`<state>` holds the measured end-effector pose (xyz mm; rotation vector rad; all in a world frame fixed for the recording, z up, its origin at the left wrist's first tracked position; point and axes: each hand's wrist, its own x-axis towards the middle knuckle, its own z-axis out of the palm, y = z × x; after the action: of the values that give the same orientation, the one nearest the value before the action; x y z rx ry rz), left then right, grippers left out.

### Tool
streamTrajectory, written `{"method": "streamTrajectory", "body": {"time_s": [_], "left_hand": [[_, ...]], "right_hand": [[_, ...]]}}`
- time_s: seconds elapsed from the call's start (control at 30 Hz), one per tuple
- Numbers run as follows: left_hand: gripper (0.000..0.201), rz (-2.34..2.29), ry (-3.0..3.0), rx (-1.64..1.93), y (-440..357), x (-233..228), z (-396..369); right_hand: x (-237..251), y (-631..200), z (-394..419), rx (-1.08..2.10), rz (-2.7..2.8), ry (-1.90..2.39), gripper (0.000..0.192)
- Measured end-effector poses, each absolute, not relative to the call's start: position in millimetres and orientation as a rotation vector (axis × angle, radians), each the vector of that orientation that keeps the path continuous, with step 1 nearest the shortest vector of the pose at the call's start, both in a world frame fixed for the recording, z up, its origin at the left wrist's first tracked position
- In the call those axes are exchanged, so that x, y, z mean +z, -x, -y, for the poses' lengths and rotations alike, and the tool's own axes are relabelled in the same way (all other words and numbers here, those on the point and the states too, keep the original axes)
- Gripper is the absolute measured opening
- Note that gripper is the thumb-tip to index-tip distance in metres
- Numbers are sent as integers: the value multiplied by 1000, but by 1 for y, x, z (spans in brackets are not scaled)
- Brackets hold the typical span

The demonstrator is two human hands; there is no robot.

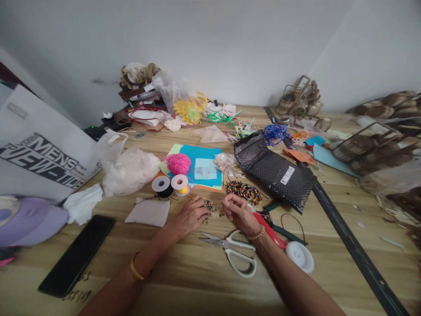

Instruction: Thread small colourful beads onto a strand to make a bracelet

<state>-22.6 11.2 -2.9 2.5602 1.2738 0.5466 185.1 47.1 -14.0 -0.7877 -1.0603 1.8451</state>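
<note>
My left hand [192,214] is palm down, its fingers curled together over a small group of dark, multicoloured beads [209,205]. Several of these beads show beyond and below the fingertips. Across from it, my right hand [239,212] is closed in a pinch, thumb against forefinger; what is between them is too small to make out. A coiled strand of colourful beads [245,192] lies just behind the right hand. White-handled scissors [228,245] rest on the table below both hands, blades pointing left. Red-handled pliers [269,230] are partly hidden by my right wrist.
Spools of black cord [162,186] and yellow cord [180,185] stand by pink yarn [178,164] and blue sheets [200,151]. A black padded mailer [274,171] and white reel [300,257] lie right; a phone [77,255] and small pillow-like pouch [148,212] lie left.
</note>
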Motion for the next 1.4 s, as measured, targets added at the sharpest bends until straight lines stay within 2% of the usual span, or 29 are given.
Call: {"method": "streamTrajectory", "body": {"time_s": [0.33, 0.73, 1.0, 1.1, 1.23, 1.4], "left_hand": [[21, -1266, -2538, 612, 19, -9, -10], [11, -1399, -2491, 595, 8, -12, -6], [17, -1398, -2443, 617, 4, -12, -5], [14, -1367, -2245, 793, 4, -9, -8], [10, -1427, -1632, 1043, 9, -2, -12], [25, -1374, -1027, 1123, 12, -3, -16]], "right_hand": [[-10, -186, -50, 1893, 898, 799, 31], [-12, -186, -52, 1869, 974, 844, 35], [-15, -186, -51, 1823, 1073, 829, 34], [-17, -186, -49, 1726, 1219, 881, 34], [-14, -182, -41, 1517, 1434, 947, 34], [-7, -175, -31, 1366, 1616, 905, 31]]}}
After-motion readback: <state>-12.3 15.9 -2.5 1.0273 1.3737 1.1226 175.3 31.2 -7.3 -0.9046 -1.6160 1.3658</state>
